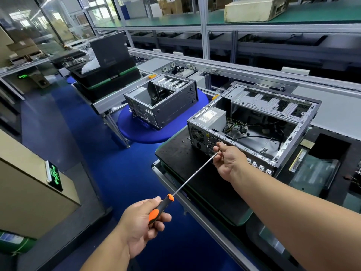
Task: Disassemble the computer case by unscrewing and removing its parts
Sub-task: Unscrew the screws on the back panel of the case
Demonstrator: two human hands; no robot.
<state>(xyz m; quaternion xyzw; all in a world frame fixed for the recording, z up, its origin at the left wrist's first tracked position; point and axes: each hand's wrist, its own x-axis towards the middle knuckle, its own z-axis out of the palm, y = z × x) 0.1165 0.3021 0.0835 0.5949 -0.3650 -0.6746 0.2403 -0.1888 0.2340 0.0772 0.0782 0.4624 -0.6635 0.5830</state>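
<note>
At the left end of the black work mat (175,165), the open computer case (252,126) lay on its side, rear panel facing the mat's left edge. Left hand (143,222) gripped the screwdriver (187,178) by its orange-black handle. Right hand (227,161) pinched the shaft near the tip, just beside the rear panel below the power supply (212,119). Second stripped case (160,102) sat well apart on a blue round stool (136,132).

Both forearms bare — no sleeves, gloves or rings on the hands (227,163).
</note>
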